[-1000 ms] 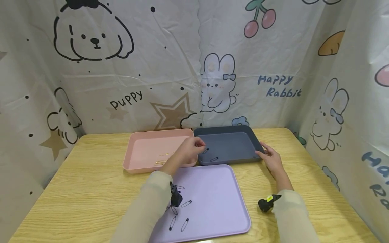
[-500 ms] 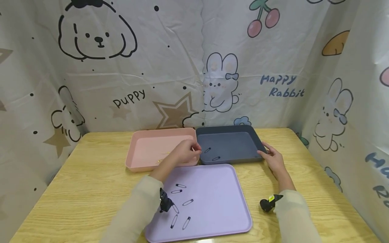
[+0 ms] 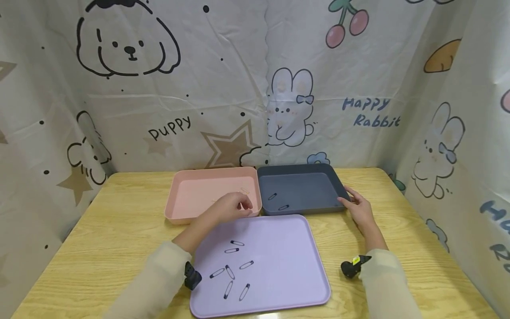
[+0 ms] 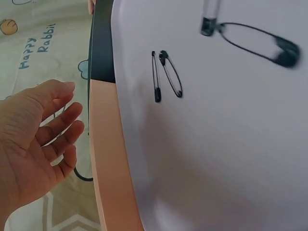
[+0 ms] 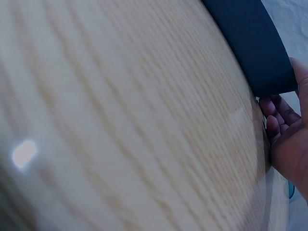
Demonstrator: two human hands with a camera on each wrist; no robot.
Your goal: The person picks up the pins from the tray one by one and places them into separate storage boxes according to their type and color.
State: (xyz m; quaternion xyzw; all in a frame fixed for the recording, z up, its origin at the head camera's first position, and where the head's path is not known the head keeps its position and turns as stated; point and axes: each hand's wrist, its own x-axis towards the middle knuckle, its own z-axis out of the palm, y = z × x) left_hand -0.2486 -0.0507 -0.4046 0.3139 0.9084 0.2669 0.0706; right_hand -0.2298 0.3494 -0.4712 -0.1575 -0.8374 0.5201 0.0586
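My left hand (image 3: 231,207) is over the near right part of the pink tray (image 3: 191,188), fingers loosely curved with nothing between them. The left wrist view shows the same bare palm and spread thumb. At the right side of the dark blue-grey tray (image 3: 307,190), my right hand (image 3: 361,215) grips the near corner, thumb on the rim and fingers along the outer wall. Two black safety pins, one of them a safety pin (image 3: 283,207) near the front wall, lie in that tray. A few gold pins (image 3: 245,191) show in the pink tray, partly hidden by my left hand.
In front lies a flat lilac tray (image 3: 287,261) with several black safety pins on its left half, among them a safety pin (image 3: 245,292) near the front. Everything stands on a wooden table (image 3: 99,239). A printed curtain (image 3: 167,97) closes off the back and sides.
My left hand has drawn back left and nearer, from the dark tray's left edge to over the pink tray. More pins on the lilac tray now show. The right hand keeps its place.
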